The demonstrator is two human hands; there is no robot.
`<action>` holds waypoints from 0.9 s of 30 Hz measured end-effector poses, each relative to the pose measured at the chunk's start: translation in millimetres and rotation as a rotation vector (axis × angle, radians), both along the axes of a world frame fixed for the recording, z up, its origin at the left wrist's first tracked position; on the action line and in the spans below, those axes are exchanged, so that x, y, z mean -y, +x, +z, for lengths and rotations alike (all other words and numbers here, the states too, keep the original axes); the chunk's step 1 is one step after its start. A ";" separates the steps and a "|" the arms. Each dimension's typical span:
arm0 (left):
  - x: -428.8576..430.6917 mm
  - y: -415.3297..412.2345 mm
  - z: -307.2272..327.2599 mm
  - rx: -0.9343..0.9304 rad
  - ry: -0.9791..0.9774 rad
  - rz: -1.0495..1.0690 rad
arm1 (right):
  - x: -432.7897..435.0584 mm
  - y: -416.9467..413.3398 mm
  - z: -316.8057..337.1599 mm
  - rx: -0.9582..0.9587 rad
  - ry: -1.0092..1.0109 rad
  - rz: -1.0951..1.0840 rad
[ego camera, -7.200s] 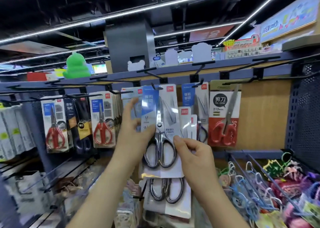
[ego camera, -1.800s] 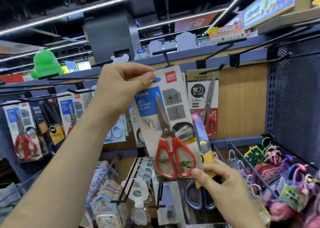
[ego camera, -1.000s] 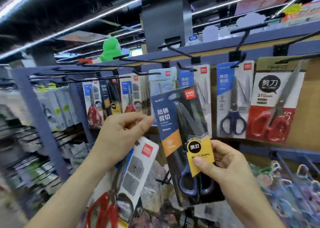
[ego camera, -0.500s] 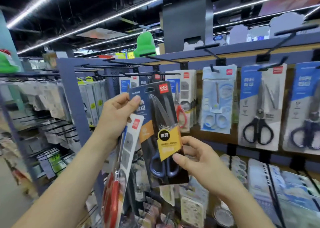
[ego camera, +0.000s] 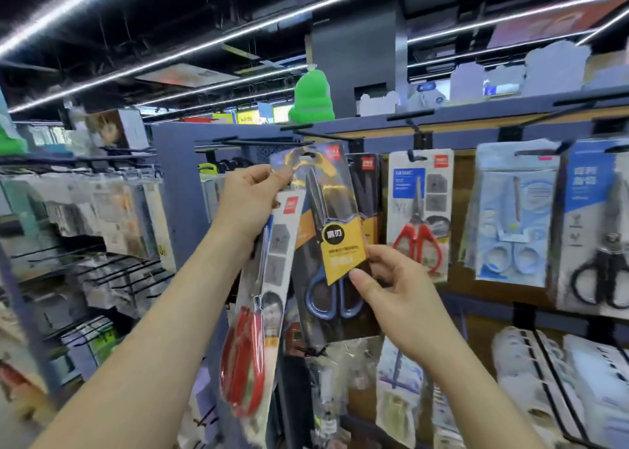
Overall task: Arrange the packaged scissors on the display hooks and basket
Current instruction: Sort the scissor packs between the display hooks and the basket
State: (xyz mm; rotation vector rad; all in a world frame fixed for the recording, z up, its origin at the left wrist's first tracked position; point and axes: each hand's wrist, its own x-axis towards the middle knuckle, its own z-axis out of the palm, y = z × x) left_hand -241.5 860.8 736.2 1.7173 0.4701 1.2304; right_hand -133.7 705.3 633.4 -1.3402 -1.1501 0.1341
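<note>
One scissors pack (ego camera: 342, 241); left hand (ego camera: 252, 203), right hand (ego camera: 401, 295) pinching

Top of dark scissors pack (ego camera: 326, 244) washed out by glare; cannot tell whether hang hole sits on hook (ego camera: 323, 135). Left hand (ego camera: 252, 196) covers top of red-handled pack (ego camera: 258, 312); grip on it hidden, card seen nearly edge-on, print unreadable. Right hand (ego camera: 391, 288) fingertips hidden behind dark pack. Similar pack (ego camera: 369, 183) behind mostly covered. Black-handled pack (ego camera: 599, 237) cut off by right edge. Goods on left racks (ego camera: 102, 210) blurred, unidentifiable.
</note>
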 end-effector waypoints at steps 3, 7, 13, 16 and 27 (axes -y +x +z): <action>-9.6 7.8 2.4 -0.067 0.047 0.008 | -8.7 -4.3 -5.4 -0.012 0.011 -0.050; -22.3 12.8 -3.4 -0.160 0.056 0.009 | -19.3 -9.2 -8.6 -0.085 0.031 -0.094; -30.7 12.7 -48.7 -0.492 0.047 -0.108 | -42.1 0.7 -0.8 -0.091 0.018 -0.251; -37.3 26.9 -63.1 -0.523 0.056 -0.044 | -58.2 8.9 4.3 -0.025 -0.028 -0.375; -46.5 20.2 -83.4 -0.334 0.157 0.103 | -89.8 30.6 -10.0 0.226 -0.321 -0.708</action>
